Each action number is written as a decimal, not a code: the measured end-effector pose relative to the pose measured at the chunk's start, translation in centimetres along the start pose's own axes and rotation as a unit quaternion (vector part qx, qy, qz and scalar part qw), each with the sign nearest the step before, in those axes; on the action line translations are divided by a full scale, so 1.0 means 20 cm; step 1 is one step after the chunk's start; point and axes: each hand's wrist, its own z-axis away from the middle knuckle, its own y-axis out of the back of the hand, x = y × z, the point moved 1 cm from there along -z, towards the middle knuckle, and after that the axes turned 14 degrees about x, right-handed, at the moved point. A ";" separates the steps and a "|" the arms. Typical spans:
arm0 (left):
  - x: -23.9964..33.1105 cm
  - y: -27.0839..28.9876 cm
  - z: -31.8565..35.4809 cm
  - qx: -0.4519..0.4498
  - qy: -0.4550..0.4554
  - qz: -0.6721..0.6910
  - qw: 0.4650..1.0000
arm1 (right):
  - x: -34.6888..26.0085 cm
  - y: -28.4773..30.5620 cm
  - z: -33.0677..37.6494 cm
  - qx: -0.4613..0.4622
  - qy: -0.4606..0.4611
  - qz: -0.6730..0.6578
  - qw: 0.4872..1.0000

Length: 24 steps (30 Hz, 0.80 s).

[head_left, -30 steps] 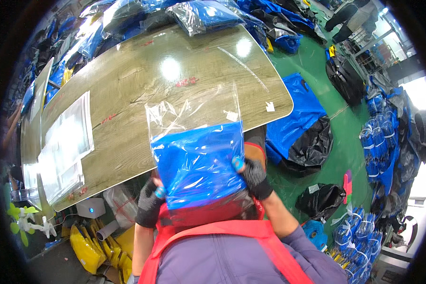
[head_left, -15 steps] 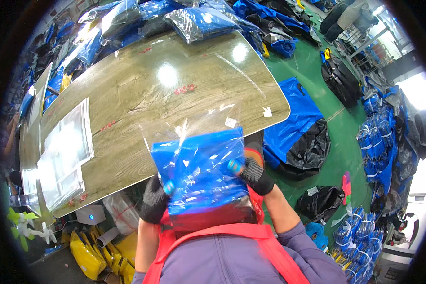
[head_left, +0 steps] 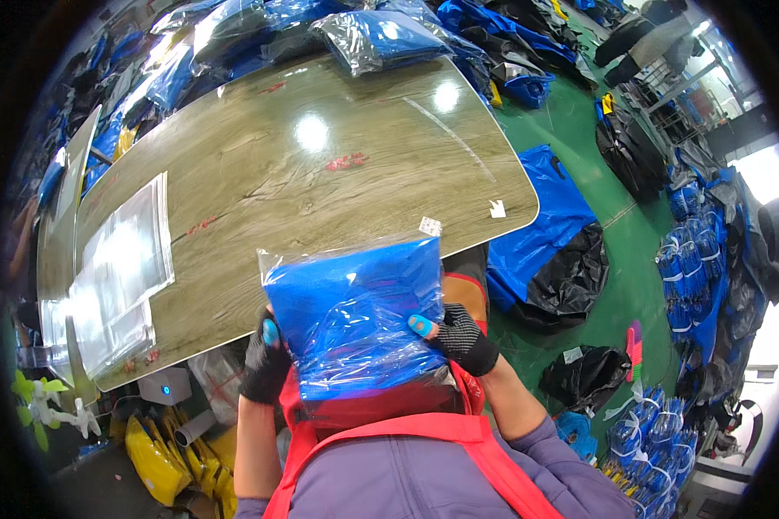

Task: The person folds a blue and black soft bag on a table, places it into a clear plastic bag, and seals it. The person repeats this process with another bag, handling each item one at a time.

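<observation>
Folded blue material in a clear plastic bag (head_left: 359, 316) is held in front of my body, close to the table's near edge. My left hand (head_left: 267, 359), in a black and grey glove with a blue thumb tip, grips the bag's left side. On its right side my right hand (head_left: 460, 337), gloved the same way, pinches the bag with a blue-tipped thumb on top. The fingers of both hands are partly hidden under the bag. A small white label (head_left: 430, 227) shows at the bag's far right corner. Below the bag is a red apron (head_left: 381, 426).
A wood-patterned table (head_left: 260, 173) spreads ahead, with clear plastic bags (head_left: 125, 255) stacked at its left. Bagged blue goods (head_left: 381, 39) pile beyond it. A blue and black bag (head_left: 550, 242) lies on the green floor at right, near bundled blue pieces (head_left: 688, 255). Yellow pieces (head_left: 156, 463) sit lower left.
The bag's loose clear far end, which stood out over the table, now lies closer to the blue material. My left hand has shifted slightly left and the right hand slightly nearer. Both keep hold.
</observation>
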 end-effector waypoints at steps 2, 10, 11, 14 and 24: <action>0.00 -0.02 0.00 0.037 -0.075 0.079 0.993 | -0.01 0.00 0.00 -0.002 -0.015 0.051 0.999; -0.01 0.02 0.05 -0.028 0.022 0.053 0.998 | 0.05 -0.04 -0.02 0.084 0.039 0.011 0.996; -0.01 0.03 0.06 -0.029 0.019 0.015 0.999 | 0.07 -0.05 0.01 0.082 0.042 -0.033 0.995; -0.03 0.03 0.12 -0.051 0.027 0.002 0.998 | 0.16 -0.05 0.13 0.091 0.001 -0.034 0.995; 0.27 -0.09 0.08 -0.149 -0.482 -0.289 0.814 | 0.14 0.20 -0.13 -0.264 -0.170 -0.514 0.799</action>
